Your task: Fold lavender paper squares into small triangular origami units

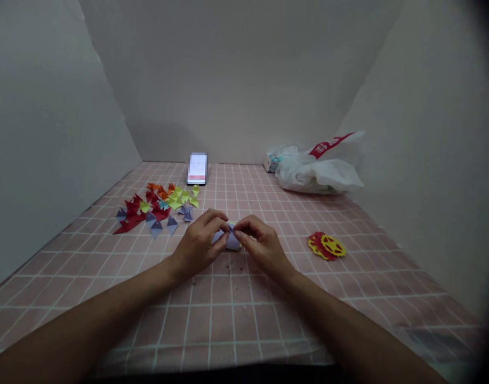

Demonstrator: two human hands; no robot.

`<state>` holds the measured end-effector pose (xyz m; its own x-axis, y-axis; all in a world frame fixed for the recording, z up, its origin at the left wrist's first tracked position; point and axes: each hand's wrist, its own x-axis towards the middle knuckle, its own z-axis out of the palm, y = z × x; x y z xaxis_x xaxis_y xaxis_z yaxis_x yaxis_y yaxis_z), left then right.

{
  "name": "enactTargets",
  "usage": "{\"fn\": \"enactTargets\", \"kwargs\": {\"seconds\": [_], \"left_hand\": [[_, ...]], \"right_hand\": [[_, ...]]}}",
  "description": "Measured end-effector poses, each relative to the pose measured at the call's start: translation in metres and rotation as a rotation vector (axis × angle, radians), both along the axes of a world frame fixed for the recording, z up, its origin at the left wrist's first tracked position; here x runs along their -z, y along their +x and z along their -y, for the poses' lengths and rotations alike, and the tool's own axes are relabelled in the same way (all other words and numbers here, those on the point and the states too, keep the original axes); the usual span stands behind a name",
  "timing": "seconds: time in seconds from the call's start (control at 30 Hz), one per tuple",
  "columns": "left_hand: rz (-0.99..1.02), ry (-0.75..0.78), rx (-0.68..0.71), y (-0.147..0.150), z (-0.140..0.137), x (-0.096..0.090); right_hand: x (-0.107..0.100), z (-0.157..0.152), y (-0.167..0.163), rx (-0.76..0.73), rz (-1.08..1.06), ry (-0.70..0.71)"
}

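Note:
My left hand and my right hand meet above the middle of the table. Between their fingertips they pinch a small folded piece of purple paper, partly hidden by the fingers. Just under it lies flat purple paper with a thin yellow edge showing on its right. To the left of my left hand spreads a group of folded paper pieces: red ones, orange ones, yellow-green ones and purple ones.
A pink checked cloth covers the table. Red and yellow star-patterned cutouts lie in a pile at right. At the back stand a lit phone and a tissue box beside a white plastic bag. Pale walls enclose three sides.

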<state>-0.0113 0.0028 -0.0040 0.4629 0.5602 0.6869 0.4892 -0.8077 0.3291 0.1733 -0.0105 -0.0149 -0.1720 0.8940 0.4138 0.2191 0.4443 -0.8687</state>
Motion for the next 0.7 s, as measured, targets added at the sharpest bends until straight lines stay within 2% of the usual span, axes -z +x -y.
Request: {"fn": "enactTargets", "kwargs": {"seconds": [0.23,0.43,0.7], "left_hand": [[0.022,-0.094,0.054,-0.0002,-0.0008,-0.0002],[0.065,-0.231,0.205,-0.0004,-0.0007,-0.0027],[0.074,-0.277,0.333,-0.0013,0.0025,-0.0055]], "right_hand": [[-0.0021,-0.0007,-0.0003,0.046,-0.003,-0.016],[-0.0013,-0.0016,0.0001,0.055,-0.053,-0.050],[0.0026,-0.0047,-0.0027,0.016,-0.203,-0.167]]}}
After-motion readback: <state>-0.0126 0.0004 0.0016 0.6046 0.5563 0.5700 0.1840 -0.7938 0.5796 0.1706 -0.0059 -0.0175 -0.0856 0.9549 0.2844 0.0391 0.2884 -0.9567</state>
